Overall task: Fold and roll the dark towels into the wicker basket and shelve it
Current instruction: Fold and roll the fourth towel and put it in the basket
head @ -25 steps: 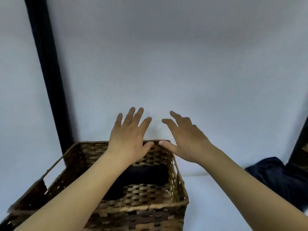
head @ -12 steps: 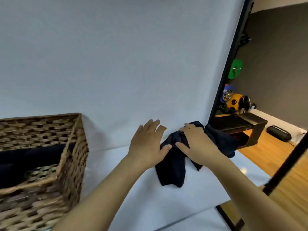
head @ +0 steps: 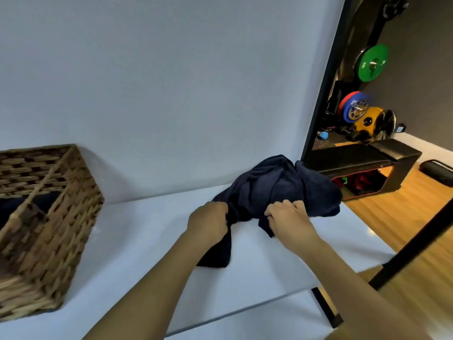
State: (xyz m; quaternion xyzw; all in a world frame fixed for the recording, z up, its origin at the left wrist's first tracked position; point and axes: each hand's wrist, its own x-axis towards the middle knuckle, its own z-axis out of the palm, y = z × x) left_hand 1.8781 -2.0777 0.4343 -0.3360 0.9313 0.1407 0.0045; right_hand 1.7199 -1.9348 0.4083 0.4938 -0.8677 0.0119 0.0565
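Note:
A crumpled dark navy towel lies on the white table, toward its far right corner. My left hand grips a bunched fold at the towel's near left edge. My right hand pinches its near right edge with curled fingers. A flap of the towel hangs down toward me between the hands. The wicker basket stands at the left of the table, well away from both hands, with dark cloth showing inside.
A white backdrop rises behind the table. A black frame post stands right of the towel. Beyond it are a black bench and coloured weight plates on a wooden floor. The table's right edge is close to the towel.
My view swung right from the basket to the towel. Both hands left the basket, reached the towel, and their fingers have curled from flat into a grip on its near edge.

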